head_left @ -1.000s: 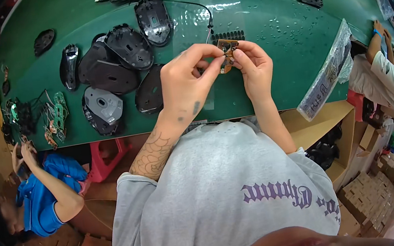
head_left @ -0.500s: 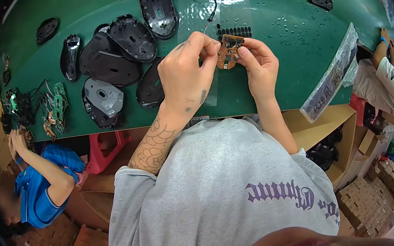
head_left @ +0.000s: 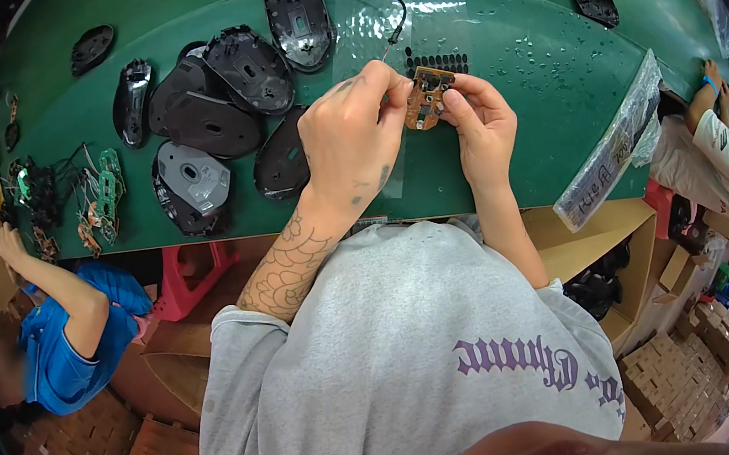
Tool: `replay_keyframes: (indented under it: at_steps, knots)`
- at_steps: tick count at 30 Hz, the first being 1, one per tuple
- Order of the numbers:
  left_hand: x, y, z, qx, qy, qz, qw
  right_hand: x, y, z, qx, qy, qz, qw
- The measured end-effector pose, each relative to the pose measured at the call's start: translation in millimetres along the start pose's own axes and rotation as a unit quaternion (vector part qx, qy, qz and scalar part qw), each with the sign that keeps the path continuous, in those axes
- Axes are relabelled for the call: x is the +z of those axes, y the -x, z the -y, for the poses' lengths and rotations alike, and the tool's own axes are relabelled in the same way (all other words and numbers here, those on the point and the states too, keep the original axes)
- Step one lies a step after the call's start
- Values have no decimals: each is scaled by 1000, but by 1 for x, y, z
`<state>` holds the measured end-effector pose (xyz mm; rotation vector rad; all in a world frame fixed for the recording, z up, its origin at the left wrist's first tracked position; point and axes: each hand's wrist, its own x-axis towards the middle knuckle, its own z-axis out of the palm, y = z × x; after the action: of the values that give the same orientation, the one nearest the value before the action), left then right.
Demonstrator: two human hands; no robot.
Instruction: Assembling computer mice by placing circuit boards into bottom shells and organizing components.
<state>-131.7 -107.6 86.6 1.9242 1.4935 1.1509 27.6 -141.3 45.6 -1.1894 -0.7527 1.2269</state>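
Note:
My right hand pinches the right edge of a small brown circuit board with dark components, held above the table in front of my chest. The fingers of my left hand are closed at the board's left edge. Thin wires at the end of a black cable run down into those left fingertips. Whatever connector sits there is hidden by the fingers. Just behind the board, several small black oval pads lie in rows on a clear sheet.
Several black mouse shells lie piled to the left, near a grey-topped one. Loose green boards with wires sit at far left, by a co-worker's arm. A bubble-wrap strip overhangs the right table edge.
My left hand has shifted slightly down and right at the board's edge. The co-worker's hand at the left has drawn back toward the cardboard. The board stays in my right hand.

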Motion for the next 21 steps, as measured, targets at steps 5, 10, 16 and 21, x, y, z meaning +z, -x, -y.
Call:
replay_keyframes:
  at_steps: [5,10,16,21]
  knots:
    - [-2,0,-2,-5,-4,10,1000,0,0,-1,1,-2,-4,1000]
    - [-2,1,-2,-10,-7,14,1000,2,0,-1,-7,3,-5,1000]
    - [-4,0,-6,-28,3,34,999,2,0,-1,-10,1,-1,1000]
    - [-8,-3,-7,-104,73,66,990,0,0,-1,-8,-2,9,1000]
